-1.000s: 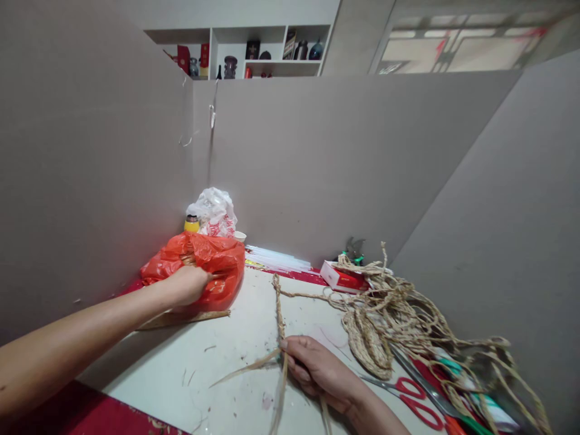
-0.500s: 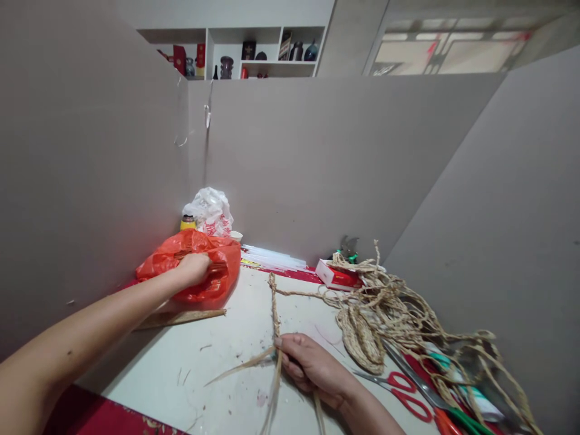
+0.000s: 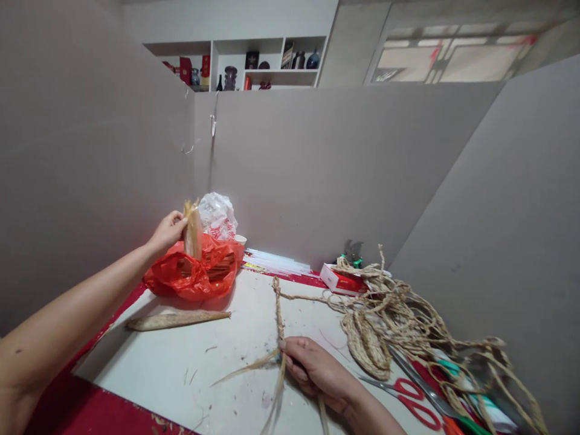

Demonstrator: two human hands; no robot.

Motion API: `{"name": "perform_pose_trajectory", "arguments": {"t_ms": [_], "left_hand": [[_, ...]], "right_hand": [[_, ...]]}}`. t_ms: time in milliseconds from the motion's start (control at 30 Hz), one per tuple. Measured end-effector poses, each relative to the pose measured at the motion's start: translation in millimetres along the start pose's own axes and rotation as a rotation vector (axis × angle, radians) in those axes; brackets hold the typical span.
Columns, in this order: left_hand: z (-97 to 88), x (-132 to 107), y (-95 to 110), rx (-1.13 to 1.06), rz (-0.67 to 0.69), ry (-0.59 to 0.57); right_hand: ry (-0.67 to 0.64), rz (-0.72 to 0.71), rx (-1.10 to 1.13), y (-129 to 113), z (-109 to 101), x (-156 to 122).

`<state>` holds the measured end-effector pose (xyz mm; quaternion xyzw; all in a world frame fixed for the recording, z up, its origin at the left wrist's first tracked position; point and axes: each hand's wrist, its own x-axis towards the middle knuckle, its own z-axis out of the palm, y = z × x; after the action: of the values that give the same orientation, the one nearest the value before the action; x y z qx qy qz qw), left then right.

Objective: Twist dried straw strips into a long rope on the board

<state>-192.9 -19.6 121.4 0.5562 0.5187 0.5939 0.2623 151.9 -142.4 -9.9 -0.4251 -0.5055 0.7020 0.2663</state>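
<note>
My left hand (image 3: 171, 231) grips the upper part of a pale, dried plant-fibre strip (image 3: 193, 234), which stands upright out of a red plastic bag (image 3: 168, 277). More brownish strips show inside the bag's opening. Low in the middle, my right hand (image 3: 313, 365) pinches the near end of a braided fibre cord (image 3: 278, 311) between thumb and fingers. Loose strands (image 3: 247, 367) fan out from the pinch toward the left and downward. From the cord's far part, a thin rope runs right to a tangled rope heap (image 3: 399, 308). A long dried stalk piece (image 3: 179, 321) lies before the bag.
Red-handled scissors (image 3: 410, 393) lie right of my right hand, beside a larger blade with a green handle (image 3: 469, 426). A red-and-white box (image 3: 338, 279), translucent sticks (image 3: 278, 263) and a white plastic bag (image 3: 217, 211) line the back. Grey partitions (image 3: 290, 163) surround the white board (image 3: 149, 356).
My left hand has come up out of the red bag, moving left, and now holds a fibre strip. My right hand keeps its pinch on the cord. The view has shifted slightly.
</note>
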Motion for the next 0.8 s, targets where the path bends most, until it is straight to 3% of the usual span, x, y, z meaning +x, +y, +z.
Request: {"name": "perform_pose_trajectory", "arguments": {"t_ms": [133,333,433,633,800], "left_hand": [[-3.2,2,3,-0.131,-0.039,0.087],[-11.7,4,-9,-0.015,-0.088,-0.103],[-14.2,8,-10,-0.008,-0.128,-0.113],[-9.3,16,-17,0.198,-0.174,-0.041],[-2.2,4,-41,0.381,-0.231,-0.125]], "right_hand": [[0.001,0.0,0.011,1,-1,1],[0.005,0.009,0.01,1,-1,0],[0.0,-0.005,-0.007,0,0,0],[0.019,0.01,-0.016,-2,1,-1],[0.004,0.004,-0.017,0,1,0]]}}
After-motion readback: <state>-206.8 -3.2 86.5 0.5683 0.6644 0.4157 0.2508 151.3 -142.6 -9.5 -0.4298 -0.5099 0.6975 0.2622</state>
